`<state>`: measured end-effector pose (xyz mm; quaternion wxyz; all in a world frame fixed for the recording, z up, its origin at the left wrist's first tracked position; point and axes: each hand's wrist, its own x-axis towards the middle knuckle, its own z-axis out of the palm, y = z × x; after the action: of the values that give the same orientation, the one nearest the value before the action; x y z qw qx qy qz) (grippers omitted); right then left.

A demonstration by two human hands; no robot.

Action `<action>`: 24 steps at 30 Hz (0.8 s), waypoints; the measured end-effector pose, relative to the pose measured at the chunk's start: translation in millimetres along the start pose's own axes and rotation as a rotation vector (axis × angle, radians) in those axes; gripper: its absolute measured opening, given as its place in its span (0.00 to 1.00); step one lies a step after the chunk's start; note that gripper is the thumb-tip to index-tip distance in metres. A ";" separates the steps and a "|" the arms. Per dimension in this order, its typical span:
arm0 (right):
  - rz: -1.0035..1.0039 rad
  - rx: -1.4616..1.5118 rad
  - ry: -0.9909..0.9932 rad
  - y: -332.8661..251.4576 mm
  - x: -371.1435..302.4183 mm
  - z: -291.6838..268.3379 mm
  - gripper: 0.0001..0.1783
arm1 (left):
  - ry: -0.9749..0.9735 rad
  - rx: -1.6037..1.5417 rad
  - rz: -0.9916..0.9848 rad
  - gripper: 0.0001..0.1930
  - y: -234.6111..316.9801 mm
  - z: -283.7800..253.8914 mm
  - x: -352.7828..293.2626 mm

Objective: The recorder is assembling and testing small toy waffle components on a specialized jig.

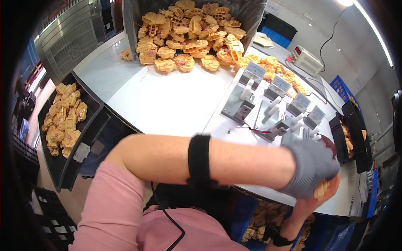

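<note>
Yellow plastic part point(320, 190) was gripped in the bare right hand point(331, 189) by the desk point(176, 102) edge, gloved left hand point(313, 168) crossed over against it, finger closure hidden, likely for two-handed steadying near the meter fixtures point(278, 86).

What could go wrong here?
First, the tan piece between the gloved left hand and the right hand might slip and drop. Second, the thin red wire lies loose beside the metal fixtures, so a passing arm could perhaps snag it. Third, the heap of tan pieces already spreads out onto the white table; a bump might make more slide.
</note>
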<state>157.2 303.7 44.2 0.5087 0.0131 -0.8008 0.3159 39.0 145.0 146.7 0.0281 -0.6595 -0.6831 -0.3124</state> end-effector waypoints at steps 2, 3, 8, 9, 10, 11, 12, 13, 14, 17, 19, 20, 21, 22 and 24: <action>0.222 0.000 -0.062 1.5 -19.4 -24.8 0.41 | 0.059 -0.145 -0.063 0.22 11.7 14.0 -22.2; 0.241 0.014 -0.092 15.6 -28.8 -45.3 0.35 | 0.112 -0.303 -0.101 0.24 12.0 18.7 -29.0; 0.614 0.053 -0.054 30.0 -25.8 -93.8 0.29 | 0.062 -0.239 -0.097 0.22 -6.4 -9.2 -97.0; 0.668 0.009 0.000 -8.9 -8.6 -41.0 0.28 | 0.122 -0.211 -0.140 0.19 -21.0 -18.3 -111.5; 0.715 -0.030 0.039 -43.9 12.6 12.2 0.27 | 0.212 -0.163 -0.226 0.16 -39.5 -27.6 -130.9; 0.761 -0.053 0.046 -56.0 21.6 45.2 0.25 | 0.285 -0.089 -0.338 0.15 -66.6 -36.4 -158.0; 0.793 -0.124 0.107 -64.5 16.9 34.4 0.24 | 0.210 -0.102 -0.462 0.15 -90.8 -60.8 -167.3; 0.828 -0.150 0.125 -63.6 7.8 29.2 0.23 | 0.230 0.068 -0.598 0.16 -123.4 -68.4 -192.8; 0.858 -0.172 0.143 -70.6 3.5 29.3 0.22 | 0.154 0.272 -0.737 0.20 -153.3 -80.8 -218.4; 0.917 -0.254 0.195 -45.0 -45.3 -61.7 0.18 | -0.062 0.591 -1.233 0.35 -197.8 -117.8 -255.2; 0.956 -0.332 0.251 -29.6 -73.4 -117.7 0.16 | -0.078 0.664 -1.322 0.35 -227.7 -126.7 -266.8; 0.983 -0.377 0.310 -23.0 -72.1 -135.4 0.15 | -0.108 0.752 -1.374 0.36 -239.4 -126.7 -259.7; 1.011 -0.409 0.335 -13.8 -102.9 -175.6 0.15 | -0.106 0.753 -1.384 0.36 -244.8 -125.9 -270.2; 1.038 -0.449 0.369 28.6 -140.7 -260.6 0.14 | -0.071 0.769 -1.414 0.35 -251.4 -124.7 -279.8; 1.104 -0.544 0.495 61.8 -236.7 -408.4 0.13 | -0.037 0.789 -1.385 0.34 -257.1 -127.0 -270.2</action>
<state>579.5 494.1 -65.4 0.4262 -0.6009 -0.6006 0.3105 -209.9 -135.9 26.7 0.0474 -0.0314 -0.9982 0.0170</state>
